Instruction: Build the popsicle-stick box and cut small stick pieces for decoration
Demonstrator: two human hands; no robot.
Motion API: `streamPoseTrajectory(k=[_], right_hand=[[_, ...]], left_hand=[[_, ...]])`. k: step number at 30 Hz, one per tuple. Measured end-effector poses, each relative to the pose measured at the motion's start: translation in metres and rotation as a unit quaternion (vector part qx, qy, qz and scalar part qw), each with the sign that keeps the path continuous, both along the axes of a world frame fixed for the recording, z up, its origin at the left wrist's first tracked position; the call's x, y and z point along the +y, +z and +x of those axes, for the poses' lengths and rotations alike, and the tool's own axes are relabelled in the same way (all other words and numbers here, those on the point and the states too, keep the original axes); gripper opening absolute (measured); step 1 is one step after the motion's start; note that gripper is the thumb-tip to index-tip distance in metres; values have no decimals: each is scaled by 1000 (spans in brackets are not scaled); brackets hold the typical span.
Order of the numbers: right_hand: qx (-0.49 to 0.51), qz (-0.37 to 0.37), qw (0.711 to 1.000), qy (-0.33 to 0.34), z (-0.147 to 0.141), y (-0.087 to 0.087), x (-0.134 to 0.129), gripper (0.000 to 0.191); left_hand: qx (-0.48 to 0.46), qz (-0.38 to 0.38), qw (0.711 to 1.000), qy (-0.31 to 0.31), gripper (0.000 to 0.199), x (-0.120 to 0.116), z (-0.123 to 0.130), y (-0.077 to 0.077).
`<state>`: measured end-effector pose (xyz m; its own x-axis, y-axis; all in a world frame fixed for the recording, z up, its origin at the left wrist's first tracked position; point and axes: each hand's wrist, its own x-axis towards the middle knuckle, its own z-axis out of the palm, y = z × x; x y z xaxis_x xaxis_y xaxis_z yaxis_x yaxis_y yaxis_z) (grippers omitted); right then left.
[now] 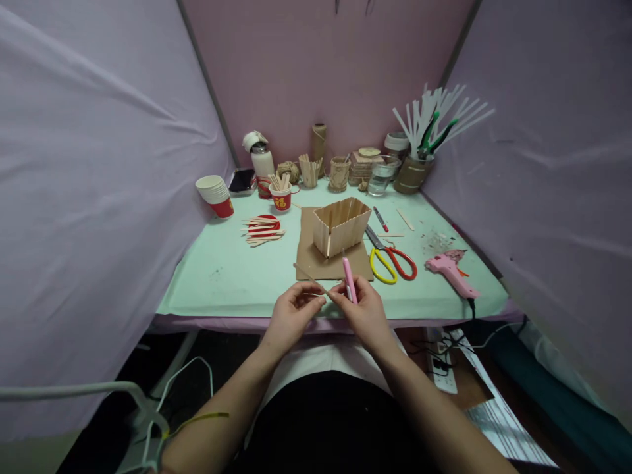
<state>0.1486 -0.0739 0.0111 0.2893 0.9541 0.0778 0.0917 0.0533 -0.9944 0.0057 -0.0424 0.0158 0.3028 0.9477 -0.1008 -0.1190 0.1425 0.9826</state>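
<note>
Stick [309, 276], thin and wooden, lies between the two hands just over the table's near edge; its long axis slants, the free end pointing forward and left over the cardboard [307, 258], the other end back toward the right thumb; left hand [295, 315] has its curled fingers pinched on it, palm turned inward; right hand [368, 315], closed round a pink cutter [349, 280] pointing forward, meets the stick's near end; beyond, a wooden box [348, 234] stands on the cardboard, scissors [380, 247] beside it.
</note>
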Motion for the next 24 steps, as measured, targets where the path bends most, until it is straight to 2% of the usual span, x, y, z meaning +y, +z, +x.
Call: streamPoseTrajectory(k=[3,6,8,11,15,24], right_hand=[[-23,-16,1000,12,-3,-2,0,21],[-139,-14,990,11,-4,-5,-5,28],[-234,-19,972,24,-4,-5,-12,39],[-343,-62,934,75,-6,-1,-22,38],[-422,-122,891,116,-11,5,-25,38],[-480,-129,854,153,-19,1,-18,43]], left_hand=[[59,96,993,39,13,1,2,-5],[126,164,974,88,10,10,-3,-13],[181,218,952,113,8,18,-8,-18],[249,277,921,112,10,28,-14,-23],[272,293,911,106,10,31,-16,-26],[286,292,907,101,9,29,-13,-28]])
